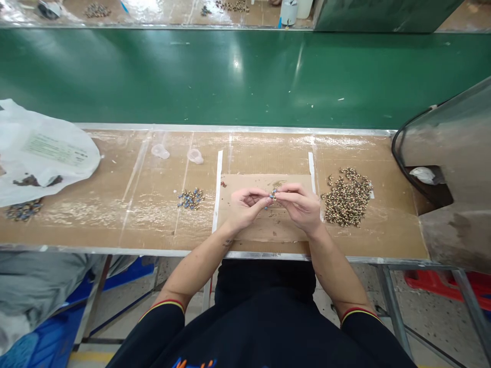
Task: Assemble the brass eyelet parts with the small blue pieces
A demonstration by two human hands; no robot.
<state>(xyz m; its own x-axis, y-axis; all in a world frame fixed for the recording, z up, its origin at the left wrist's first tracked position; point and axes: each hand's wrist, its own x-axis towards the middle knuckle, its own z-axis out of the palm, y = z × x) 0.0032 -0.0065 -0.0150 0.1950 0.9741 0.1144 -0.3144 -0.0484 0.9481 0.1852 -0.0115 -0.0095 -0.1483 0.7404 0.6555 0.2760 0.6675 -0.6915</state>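
My left hand (pixel 248 205) and my right hand (pixel 301 205) meet above a cardboard sheet (pixel 245 232) at the middle of the bench. Pinched between the fingertips of both is a small blue and brass-coloured metal part (pixel 273 196); its exact kind is too small to tell. Below the fingertips lie a few tiny blue bits. To the right of my right hand spreads a large pile of small brass-coloured parts (pixel 347 199). On the left of my left hand sits a smaller pile of blue and brass-coloured parts (pixel 191 199).
Two clear plastic cups (pixel 195 156) stand at the back left. A white plastic bag (pixel 57 148) covers the far left, beside more blue parts (pixel 23 210). A metal housing with a black cable (pixel 456 179) bounds the right. Beyond the bench runs a green belt (pixel 199 76).
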